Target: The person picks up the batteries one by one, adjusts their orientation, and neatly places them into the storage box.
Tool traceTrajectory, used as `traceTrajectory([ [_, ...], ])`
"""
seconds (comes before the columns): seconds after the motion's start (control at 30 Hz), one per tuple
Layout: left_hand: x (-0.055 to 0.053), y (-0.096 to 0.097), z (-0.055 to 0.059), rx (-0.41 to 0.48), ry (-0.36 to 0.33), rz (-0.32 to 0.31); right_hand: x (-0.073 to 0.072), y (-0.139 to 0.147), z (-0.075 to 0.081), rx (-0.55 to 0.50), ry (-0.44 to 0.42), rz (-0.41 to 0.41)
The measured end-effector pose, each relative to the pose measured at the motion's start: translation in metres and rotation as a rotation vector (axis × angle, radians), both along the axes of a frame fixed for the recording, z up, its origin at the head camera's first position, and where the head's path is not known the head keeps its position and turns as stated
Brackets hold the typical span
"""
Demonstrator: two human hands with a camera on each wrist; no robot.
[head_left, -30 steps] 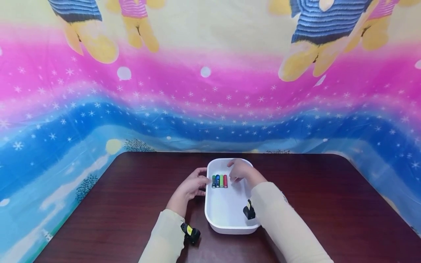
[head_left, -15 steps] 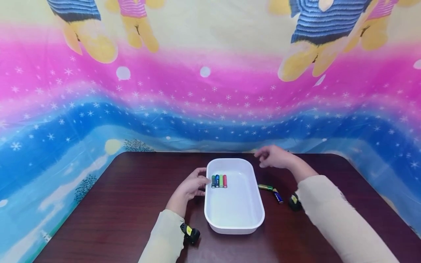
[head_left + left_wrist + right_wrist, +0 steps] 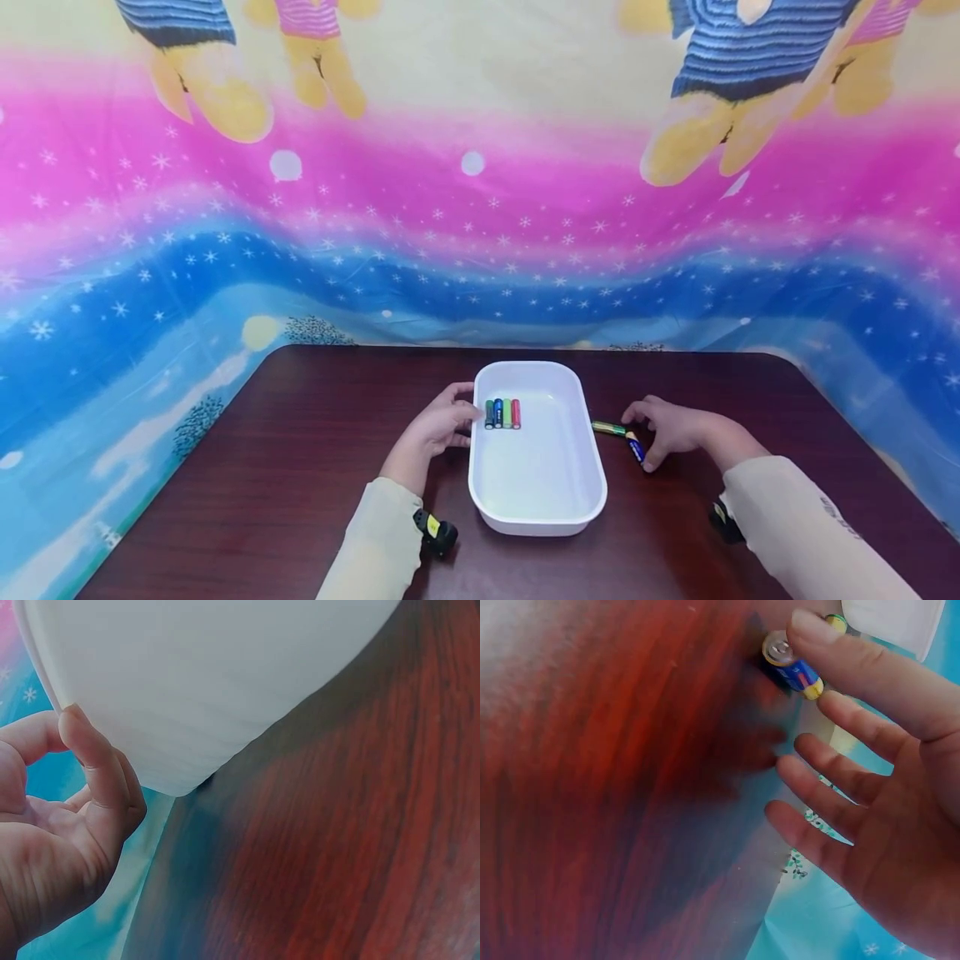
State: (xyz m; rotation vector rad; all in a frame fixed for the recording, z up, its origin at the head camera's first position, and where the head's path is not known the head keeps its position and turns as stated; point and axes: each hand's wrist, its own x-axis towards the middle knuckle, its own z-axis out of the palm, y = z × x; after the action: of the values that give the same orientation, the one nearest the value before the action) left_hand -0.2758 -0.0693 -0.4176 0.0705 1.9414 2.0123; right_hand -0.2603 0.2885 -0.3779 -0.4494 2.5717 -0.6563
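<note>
My left hand [image 3: 441, 421] is at the left side of a white plastic tray [image 3: 536, 492], thumb at the rim and fingers against the outer wall, also seen in the left wrist view. Inside the tray, several batteries [image 3: 502, 414] coloured dark green, blue, light green and red lie side by side near the left wall. Right of the tray, a blue battery with a yellow end [image 3: 635, 448] lies on the table beside a green and gold battery [image 3: 609, 428]. My right hand [image 3: 671, 429] spreads its thumb and fingers around the blue battery; firm contact is not visible.
The dark red-brown wooden table [image 3: 337, 417] extends around the tray. Behind it hangs a patterned cloth [image 3: 480, 217] with snowflakes and bears. Black wrist cameras [image 3: 435, 533] sit at both sleeves.
My right hand has left the tray, swung out over the table at the right, then come down by the blue battery. My left hand and the batteries in the tray have stayed put.
</note>
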Motion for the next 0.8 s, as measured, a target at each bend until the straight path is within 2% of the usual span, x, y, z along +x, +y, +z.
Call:
traceTrajectory([
  [0.1, -0.0004, 0.0001, 0.0000, -0.001, 0.001, -0.001, 0.0027, 0.0002, -0.0020, -0.012, 0.040, 0.011],
  [0.3, -0.0007, -0.0001, -0.0003, -0.002, 0.001, -0.004, 0.0052, -0.0018, -0.0054, 0.052, 0.097, 0.029],
  [0.53, -0.0002, 0.0004, -0.0001, 0.000, -0.002, -0.002, 0.0053, -0.0038, -0.0100, 0.077, 0.119, -0.005],
  [0.8, 0.0006, 0.0005, 0.0008, 0.001, 0.004, 0.000, 0.0059, -0.0040, -0.0105, 0.075, 0.149, 0.002],
])
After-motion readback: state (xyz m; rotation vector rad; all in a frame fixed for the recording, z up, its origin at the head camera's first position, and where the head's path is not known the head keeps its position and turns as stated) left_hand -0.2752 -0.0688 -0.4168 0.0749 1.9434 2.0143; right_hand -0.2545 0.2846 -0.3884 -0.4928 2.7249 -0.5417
